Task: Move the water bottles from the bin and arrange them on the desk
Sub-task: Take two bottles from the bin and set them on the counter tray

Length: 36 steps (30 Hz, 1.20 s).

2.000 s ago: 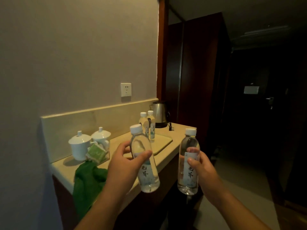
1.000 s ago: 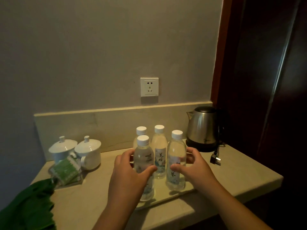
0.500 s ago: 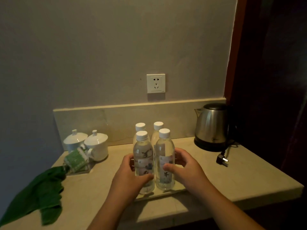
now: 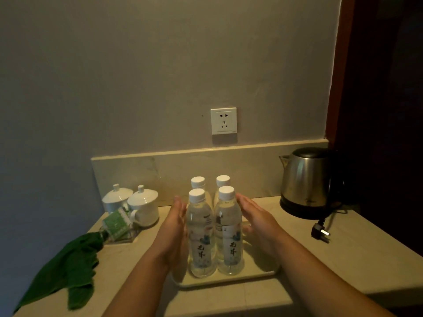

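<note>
Several clear water bottles with white caps stand upright in a tight square on a shallow cream tray on the desk. The front left bottle and the front right bottle carry printed labels; two more caps show behind them, the back left bottle and the back right bottle. My left hand lies flat with straight fingers along the left side of the group. My right hand lies flat along the right side. Neither hand grips a bottle. No bin is in view.
Two white lidded cups stand at the back left beside a clear holder of green packets. A green cloth hangs over the left edge. A steel kettle and its loose plug are at the right. A wall socket is above.
Both hands set their bottles down on the tray in front of the two standing ones, let go, and now lie flat against the sides of the group.
</note>
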### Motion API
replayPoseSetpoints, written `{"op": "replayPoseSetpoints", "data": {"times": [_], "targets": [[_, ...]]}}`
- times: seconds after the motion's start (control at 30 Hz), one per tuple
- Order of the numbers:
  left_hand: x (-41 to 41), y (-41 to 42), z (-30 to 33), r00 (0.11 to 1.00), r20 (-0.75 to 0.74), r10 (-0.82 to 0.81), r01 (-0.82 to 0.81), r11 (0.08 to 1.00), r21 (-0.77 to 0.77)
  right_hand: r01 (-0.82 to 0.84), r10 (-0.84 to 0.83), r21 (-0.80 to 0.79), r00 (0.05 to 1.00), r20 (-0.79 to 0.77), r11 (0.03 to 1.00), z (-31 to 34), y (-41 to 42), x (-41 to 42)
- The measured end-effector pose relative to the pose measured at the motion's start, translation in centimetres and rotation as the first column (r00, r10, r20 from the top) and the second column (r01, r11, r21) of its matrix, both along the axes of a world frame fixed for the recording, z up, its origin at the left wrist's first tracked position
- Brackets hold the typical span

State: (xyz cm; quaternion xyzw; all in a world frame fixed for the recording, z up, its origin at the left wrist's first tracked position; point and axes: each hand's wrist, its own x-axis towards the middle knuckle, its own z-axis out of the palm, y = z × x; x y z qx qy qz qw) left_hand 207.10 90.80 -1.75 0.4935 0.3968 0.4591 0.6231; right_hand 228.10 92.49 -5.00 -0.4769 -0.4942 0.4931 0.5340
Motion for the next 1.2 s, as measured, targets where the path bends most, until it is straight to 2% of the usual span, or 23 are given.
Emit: {"op": "replayPoseSetpoints", "data": {"times": [0.1, 0.23, 0.37, 0.43, 0.7, 0.93, 1.03, 1.1, 1.13, 1.2], "targets": [[1.0, 0.6, -0.4, 0.997, -0.017, -0.078, 0.078, 0.997, -0.020, -0.072, 0.069, -0.098, 0.997, -0.032, 0.993, -1.2, 1.0, -1.3], [1.4, 1.8, -1.2, 0.996, 0.014, -0.092, 0.093, 0.995, -0.040, -0.059, 0.026, -0.123, 0.968, -0.250, 0.991, -1.9, 1.9, -2.4], [2.0, 1.8, -1.4, 0.998, 0.042, -0.049, 0.050, 0.998, -0.041, -0.015, -0.034, -0.128, 0.927, -0.375, 0.992, -1.8, 2.4, -2.6], [2.3, 2.1, -1.7, 0.997, 0.061, -0.039, 0.041, 0.999, -0.032, -0.018, -0.032, -0.129, 0.927, -0.374, 0.991, -1.8, 2.4, -2.5], [2.3, 1.9, -2.7, 0.990, -0.001, 0.138, -0.138, 0.990, -0.002, 0.193, -0.208, -0.103, 0.962, -0.178, 0.976, -1.9, 1.0, -2.6], [2.8, 0.6, -2.0, 0.982, -0.037, 0.188, -0.186, 0.982, 0.036, 0.155, -0.177, -0.120, 0.963, -0.201, 0.981, -1.3, -0.8, -2.9], [1.3, -0.1, -1.9, 0.950, -0.012, 0.311, -0.310, 0.949, 0.060, 0.197, -0.203, -0.049, 0.953, -0.226, 0.979, -1.2, -1.5, -2.6], [-1.2, -1.3, -1.7, 0.926, -0.014, 0.378, -0.373, 0.918, 0.136, 0.331, -0.321, 0.022, 0.926, -0.201, 0.943, -1.0, -2.3, -2.4], [-2.8, -2.0, -1.6, 0.915, -0.011, 0.404, -0.397, 0.903, 0.165, 0.439, -0.420, 0.083, 0.890, -0.180, 0.895, -0.8, -3.0, -2.3], [-6.2, -3.5, -1.7, 0.880, 0.011, 0.476, -0.470, 0.866, 0.168, 0.651, -0.616, 0.330, 0.757, -0.219, 0.683, 0.3, -5.1, -3.2]]}}
